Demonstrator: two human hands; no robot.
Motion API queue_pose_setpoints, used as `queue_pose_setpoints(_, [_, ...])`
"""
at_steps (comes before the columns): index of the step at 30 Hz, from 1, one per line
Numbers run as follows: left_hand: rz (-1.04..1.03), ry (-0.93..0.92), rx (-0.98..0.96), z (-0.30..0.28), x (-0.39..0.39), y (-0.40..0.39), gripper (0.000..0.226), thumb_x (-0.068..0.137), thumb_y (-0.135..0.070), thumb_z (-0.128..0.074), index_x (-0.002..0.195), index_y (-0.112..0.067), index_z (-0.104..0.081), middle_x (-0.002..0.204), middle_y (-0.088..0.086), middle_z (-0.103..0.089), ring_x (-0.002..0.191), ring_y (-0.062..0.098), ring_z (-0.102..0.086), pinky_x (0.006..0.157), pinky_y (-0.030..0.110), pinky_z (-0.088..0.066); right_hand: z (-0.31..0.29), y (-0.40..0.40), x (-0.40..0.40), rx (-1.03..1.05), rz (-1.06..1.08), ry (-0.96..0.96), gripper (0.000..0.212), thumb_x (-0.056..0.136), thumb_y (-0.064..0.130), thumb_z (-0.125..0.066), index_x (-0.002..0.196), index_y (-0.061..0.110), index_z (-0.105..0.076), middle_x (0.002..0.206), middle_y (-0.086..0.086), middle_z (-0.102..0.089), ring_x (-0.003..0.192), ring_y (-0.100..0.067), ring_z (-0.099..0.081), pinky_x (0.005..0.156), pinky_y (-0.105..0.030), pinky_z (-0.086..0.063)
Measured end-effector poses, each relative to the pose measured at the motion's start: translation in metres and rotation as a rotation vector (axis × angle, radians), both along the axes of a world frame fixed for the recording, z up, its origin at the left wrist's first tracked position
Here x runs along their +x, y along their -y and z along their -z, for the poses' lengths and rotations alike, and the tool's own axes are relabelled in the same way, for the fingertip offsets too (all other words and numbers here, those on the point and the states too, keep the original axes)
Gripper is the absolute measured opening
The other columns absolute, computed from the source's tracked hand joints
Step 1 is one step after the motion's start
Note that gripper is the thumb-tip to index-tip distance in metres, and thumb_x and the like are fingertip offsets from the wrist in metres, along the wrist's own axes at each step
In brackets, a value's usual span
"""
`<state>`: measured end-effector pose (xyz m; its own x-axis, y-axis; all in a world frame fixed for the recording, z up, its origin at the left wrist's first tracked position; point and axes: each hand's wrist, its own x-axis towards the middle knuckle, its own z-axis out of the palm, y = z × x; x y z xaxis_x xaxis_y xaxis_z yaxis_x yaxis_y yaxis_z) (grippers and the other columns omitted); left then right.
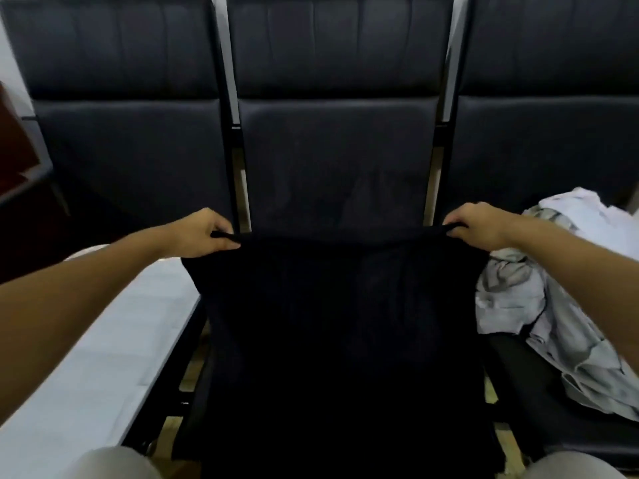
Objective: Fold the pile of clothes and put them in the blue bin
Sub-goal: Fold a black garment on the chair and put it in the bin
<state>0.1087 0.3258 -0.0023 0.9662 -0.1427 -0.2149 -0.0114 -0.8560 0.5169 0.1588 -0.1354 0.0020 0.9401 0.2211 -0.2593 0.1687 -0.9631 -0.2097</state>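
A black garment is stretched out over the middle black chair seat, hanging toward me. My left hand pinches its top left corner and my right hand pinches its top right corner, so the top edge runs taut between them. A pile of pale grey and white clothes lies on the chair seat to the right, just beyond my right forearm. The blue bin is not in view.
Three black padded chairs stand side by side with backrests facing me. A white flat surface lies on the left seat under my left arm. A dark red-brown piece of furniture sits at the far left edge.
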Motion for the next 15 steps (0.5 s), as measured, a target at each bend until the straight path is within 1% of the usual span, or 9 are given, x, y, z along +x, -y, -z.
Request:
queue_pose_setpoints(1, [-0.015, 0.016, -0.021, 0.013, 0.011, 0.002, 0.018, 0.09, -0.016, -0.071, 0.072, -0.014, -0.071, 0.068, -0.005, -0.068, 0.065, 0.005, -0.065, 0.066, 0.023, -0.048, 0.013, -0.004, 0.007, -0.051, 0.014, 0.05, 0.017, 0.103, 0.023, -0.048, 0.101, 0.033, -0.062, 0.118, -0.011, -0.059, 0.107, -0.032, -0.058, 0.086, -0.038, -0.047])
queue_pose_setpoints(3, [-0.07, 0.059, -0.04, 0.03, 0.03, 0.003, 0.01, 0.087, -0.015, -0.074, 0.077, -0.013, -0.073, 0.078, 0.0, -0.07, 0.076, 0.012, -0.066, 0.073, 0.026, -0.05, 0.032, -0.009, 0.021, -0.198, 0.021, 0.159, 0.029, 0.105, 0.029, -0.043, 0.131, 0.03, -0.056, 0.13, -0.015, -0.053, 0.111, -0.038, -0.056, 0.083, -0.038, -0.044])
queue_pose_setpoints(4, [-0.105, 0.089, -0.052, 0.039, 0.04, 0.002, 0.006, 0.085, -0.015, -0.076, 0.081, -0.012, -0.073, 0.083, 0.002, -0.07, 0.081, 0.015, -0.065, 0.077, 0.028, -0.05, 0.038, -0.01, 0.03, -0.254, 0.015, 0.216, 0.034, 0.105, 0.029, -0.041, 0.137, 0.029, -0.052, 0.131, -0.016, -0.054, 0.111, -0.039, -0.056, 0.084, -0.039, -0.043])
queue_pose_setpoints(6, [-0.179, 0.176, -0.086, 0.047, 0.056, 0.001, 0.006, 0.084, -0.014, -0.077, 0.086, -0.01, -0.073, 0.087, 0.002, -0.069, 0.086, 0.015, -0.063, 0.081, 0.029, -0.048, 0.042, -0.014, 0.047, -0.299, -0.013, 0.287, 0.036, 0.105, 0.03, -0.04, 0.139, 0.028, -0.051, 0.13, -0.018, -0.057, 0.111, -0.04, -0.057, 0.086, -0.041, -0.044])
queue_pose_setpoints(9, [-0.22, 0.263, -0.15, 0.05, 0.063, -0.001, 0.006, 0.083, -0.012, -0.077, 0.082, -0.016, -0.072, 0.084, -0.002, -0.068, 0.082, 0.01, -0.062, 0.078, 0.027, -0.048, 0.043, -0.016, 0.066, -0.29, -0.018, 0.288, 0.036, 0.105, 0.033, -0.04, 0.139, 0.028, -0.051, 0.129, -0.02, -0.057, 0.11, -0.043, -0.056, 0.086, -0.043, -0.044])
queue_pose_setpoints(11, [-0.176, 0.268, -0.223, 0.051, 0.059, -0.002, 0.015, 0.082, -0.008, -0.077, 0.079, -0.022, -0.072, 0.081, -0.006, -0.07, 0.08, 0.006, -0.065, 0.076, 0.021, -0.05, 0.043, -0.017, 0.068, -0.29, -0.042, 0.312, 0.036, 0.105, 0.034, -0.04, 0.138, 0.03, -0.052, 0.127, -0.02, -0.058, 0.108, -0.044, -0.057, 0.084, -0.044, -0.045])
queue_pose_setpoints(12, [-0.144, 0.27, -0.251, 0.052, 0.056, -0.002, 0.02, 0.082, -0.005, -0.077, 0.079, -0.024, -0.072, 0.078, -0.012, -0.072, 0.079, 0.003, -0.067, 0.075, 0.016, -0.051, 0.044, -0.016, 0.066, -0.287, -0.05, 0.332, 0.036, 0.105, 0.033, -0.04, 0.138, 0.031, -0.052, 0.125, -0.02, -0.059, 0.106, -0.045, -0.058, 0.082, -0.045, -0.046])
queue_pose_setpoints(14, [-0.105, 0.285, -0.294, 0.054, 0.043, -0.003, 0.026, 0.081, 0.002, -0.074, 0.082, -0.024, -0.072, 0.075, -0.021, -0.071, 0.077, -0.004, -0.068, 0.073, 0.007, -0.052, 0.044, -0.013, 0.06, -0.277, -0.064, 0.367, 0.035, 0.105, 0.031, -0.04, 0.137, 0.032, -0.053, 0.119, -0.02, -0.063, 0.101, -0.045, -0.06, 0.08, -0.046, -0.049])
queue_pose_setpoints(15, [-0.099, 0.298, -0.314, 0.056, 0.035, -0.004, 0.028, 0.081, 0.004, -0.073, 0.083, -0.024, -0.071, 0.076, -0.022, -0.07, 0.077, -0.006, -0.067, 0.073, 0.005, -0.051, 0.043, -0.011, 0.055, -0.273, -0.064, 0.371, 0.035, 0.104, 0.03, -0.04, 0.137, 0.034, -0.053, 0.117, -0.02, -0.064, 0.099, -0.044, -0.061, 0.079, -0.046, -0.05])
